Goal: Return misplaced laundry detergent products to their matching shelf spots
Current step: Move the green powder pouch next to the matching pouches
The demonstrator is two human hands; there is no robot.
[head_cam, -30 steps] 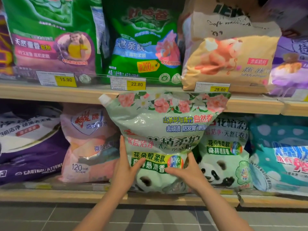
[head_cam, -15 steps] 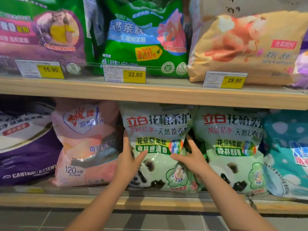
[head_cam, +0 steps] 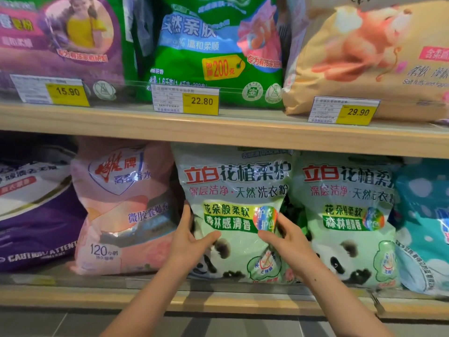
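Note:
A pale green detergent bag with a panda print [head_cam: 233, 190] stands upright on the lower shelf [head_cam: 73, 297], right beside a matching panda bag [head_cam: 345, 215]. My left hand [head_cam: 192, 239] grips its left side, thumb across the front. My right hand [head_cam: 289, 239] grips its right side near the round rainbow sticker. Both hands hold the bag at mid-height, and its top sits under the upper shelf board [head_cam: 218, 128].
A pink bag [head_cam: 121, 207] stands left of the held bag, a purple and white bag [head_cam: 36, 215] further left, a teal bag [head_cam: 422, 227] at far right. Above are purple [head_cam: 60, 45], green [head_cam: 213, 49] and beige [head_cam: 364, 59] bags with price tags.
The panda bag has gone from in front of the upper shelf edge back into the lower shelf, standing upright beside its match. Both hands stayed on its sides and the view moved closer.

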